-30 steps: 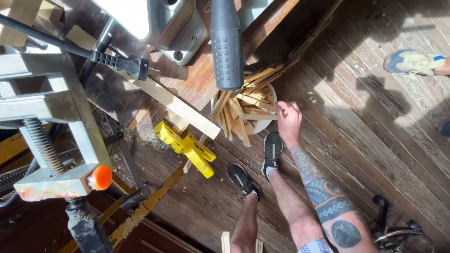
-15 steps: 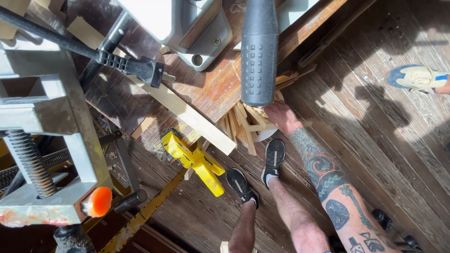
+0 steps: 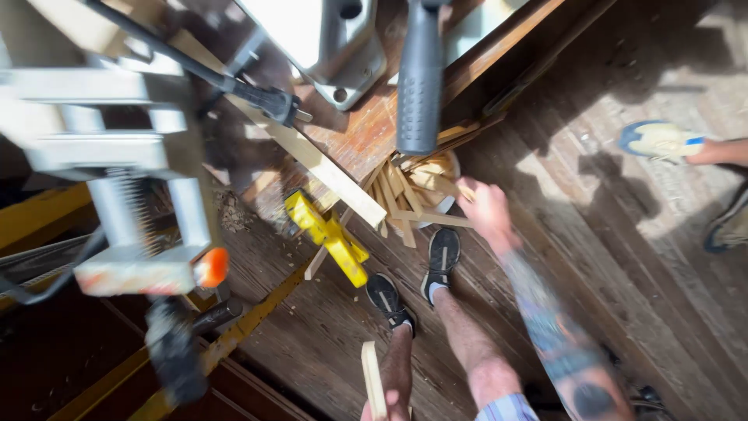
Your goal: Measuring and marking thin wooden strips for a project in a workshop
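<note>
Below the workbench edge: a container heaped with wood strips [image 3: 409, 195] sits on the plank floor [image 3: 592, 257], just ahead of the person's two dark shoes [image 3: 442, 261].
Right hand: right hand [image 3: 487, 209] reaches down to the right rim of the heap; it is blurred, the fingers look loosely curled, and whether they grip a strip cannot be told.
Left hand: left hand [image 3: 383, 405] shows only at the bottom edge, fingers closed around the lower end of a pale wood stick [image 3: 372, 380] held roughly upright.
Key relation: the strips lie directly to the left of the right hand's fingers, touching or just beside them; their long axes fan upward and outward from the container, several leaning toward that hand. The right hand is far nearer the heap than the left, which is well apart near the body.
Bench: a long pale board [image 3: 312, 160] lies diagonally on the worn benchtop, with a black cylindrical handle [image 3: 419, 78] hanging over the heap.
Left side: a grey clamp frame with an orange knob [image 3: 212, 267] stands near the camera.
Floor items: a yellow plastic tool [image 3: 327, 234] rests beside the left shoe.
Other person: a light shoe [image 3: 658, 140] at the right edge, well apart.
</note>
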